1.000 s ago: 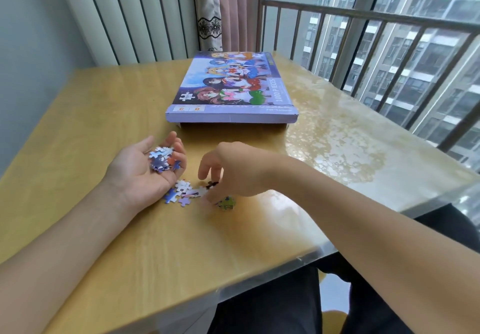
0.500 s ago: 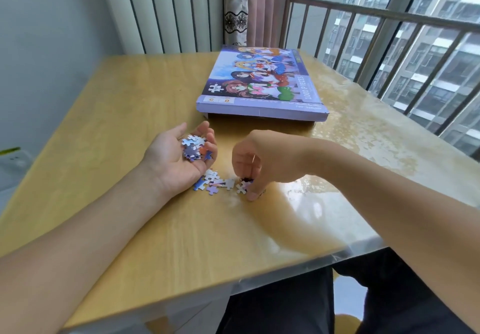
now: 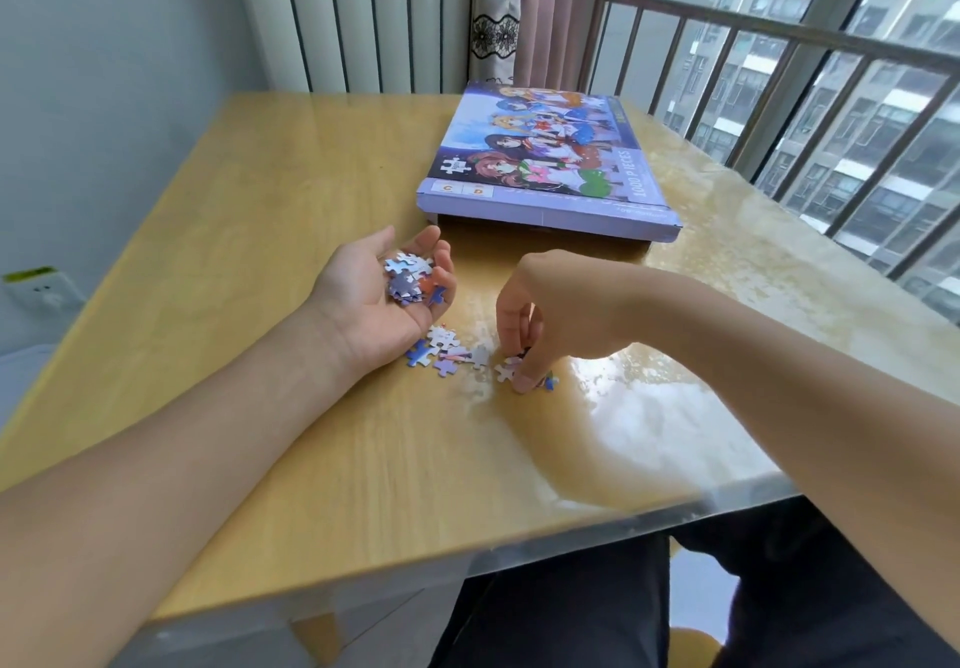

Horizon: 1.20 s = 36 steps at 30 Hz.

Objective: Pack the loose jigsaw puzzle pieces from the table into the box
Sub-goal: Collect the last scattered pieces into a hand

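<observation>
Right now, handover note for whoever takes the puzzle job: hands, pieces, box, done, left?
Left hand: palm up on the glossy wooden table, cupping a small heap of jigsaw pieces.
Right hand: fingertips down on the table, grip pinching a loose piece at the right end of the scatter.
Loose blue, white and lilac jigsaw pieces: a small scatter between the hands.
Flat purple cartoon-print puzzle box: behind the hands, lid on.
Done: one handful collected.
Left: gather the scatter, open the box, tip everything in.
</observation>
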Motion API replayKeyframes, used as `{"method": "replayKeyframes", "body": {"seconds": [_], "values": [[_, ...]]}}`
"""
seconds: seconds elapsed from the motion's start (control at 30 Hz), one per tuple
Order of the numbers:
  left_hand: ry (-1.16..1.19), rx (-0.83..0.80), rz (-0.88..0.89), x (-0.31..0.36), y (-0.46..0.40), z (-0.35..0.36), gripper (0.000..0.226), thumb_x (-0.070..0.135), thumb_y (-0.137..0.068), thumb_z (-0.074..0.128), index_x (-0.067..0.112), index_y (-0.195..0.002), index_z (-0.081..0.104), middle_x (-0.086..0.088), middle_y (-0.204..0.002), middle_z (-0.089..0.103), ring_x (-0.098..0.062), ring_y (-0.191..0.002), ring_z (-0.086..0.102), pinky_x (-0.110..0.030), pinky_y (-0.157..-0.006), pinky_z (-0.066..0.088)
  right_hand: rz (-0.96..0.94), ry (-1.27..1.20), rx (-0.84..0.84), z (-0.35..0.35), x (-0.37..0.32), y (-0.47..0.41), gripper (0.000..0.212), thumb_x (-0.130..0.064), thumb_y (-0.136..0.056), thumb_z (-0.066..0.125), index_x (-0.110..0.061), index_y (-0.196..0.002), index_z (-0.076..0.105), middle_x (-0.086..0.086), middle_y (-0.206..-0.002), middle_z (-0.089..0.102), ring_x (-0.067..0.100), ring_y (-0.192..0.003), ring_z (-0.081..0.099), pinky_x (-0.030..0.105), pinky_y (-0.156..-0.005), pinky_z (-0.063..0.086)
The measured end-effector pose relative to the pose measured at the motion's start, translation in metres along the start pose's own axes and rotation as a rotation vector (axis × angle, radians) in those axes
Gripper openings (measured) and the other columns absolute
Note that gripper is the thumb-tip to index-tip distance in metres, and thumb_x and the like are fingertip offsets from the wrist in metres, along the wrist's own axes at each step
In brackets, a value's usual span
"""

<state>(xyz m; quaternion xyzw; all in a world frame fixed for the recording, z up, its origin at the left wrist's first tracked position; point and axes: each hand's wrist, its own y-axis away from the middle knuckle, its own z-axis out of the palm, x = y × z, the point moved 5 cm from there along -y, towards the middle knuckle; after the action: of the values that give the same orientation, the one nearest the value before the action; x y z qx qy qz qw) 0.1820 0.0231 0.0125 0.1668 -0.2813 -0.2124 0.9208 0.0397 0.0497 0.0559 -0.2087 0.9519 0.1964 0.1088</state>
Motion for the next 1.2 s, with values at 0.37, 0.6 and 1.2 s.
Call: {"method": "replayKeyframes", "body": {"seconds": [0.37,0.6,1.2], "values": [[-0.007,0.007,-0.002,-0.002,0.003,0.001,0.041,0.033,-0.105,0.038,0.002,-0.1,0.064,-0.011,-0.082,0.062,-0.016,-0.069,0.058,-0.024,-0.054,0.049,-0.015,-0.192,-0.01,0.006,0.007,0.0,0.029,-0.02,-0.067,0.093,-0.027,-0.084,0.07,-0.003,-0.08,0.075,0.015,-0.07,0.07,0.032,-0.064,0.057],[-0.003,-0.004,-0.015,-0.004,0.003,0.002,0.041,0.034,-0.106,0.037,0.002,-0.101,0.063,-0.013,-0.087,0.061,-0.02,-0.075,0.06,-0.028,-0.064,0.054,-0.078,-0.631,-0.04,-0.01,0.015,0.002,0.014,-0.002,-0.08,0.08,-0.013,-0.085,0.074,0.007,-0.078,0.072,0.012,-0.068,0.064,0.024,-0.069,0.054],[0.087,0.045,0.031,-0.002,0.0,-0.002,0.043,0.029,-0.107,0.035,0.0,-0.09,0.061,-0.014,-0.069,0.063,-0.021,-0.054,0.062,-0.023,-0.048,0.052,-0.02,-0.056,0.114,0.003,0.02,0.016,0.041,-0.035,-0.062,0.095,-0.028,-0.096,0.073,-0.013,-0.091,0.071,0.003,-0.088,0.066,0.009,-0.063,0.048]]}}
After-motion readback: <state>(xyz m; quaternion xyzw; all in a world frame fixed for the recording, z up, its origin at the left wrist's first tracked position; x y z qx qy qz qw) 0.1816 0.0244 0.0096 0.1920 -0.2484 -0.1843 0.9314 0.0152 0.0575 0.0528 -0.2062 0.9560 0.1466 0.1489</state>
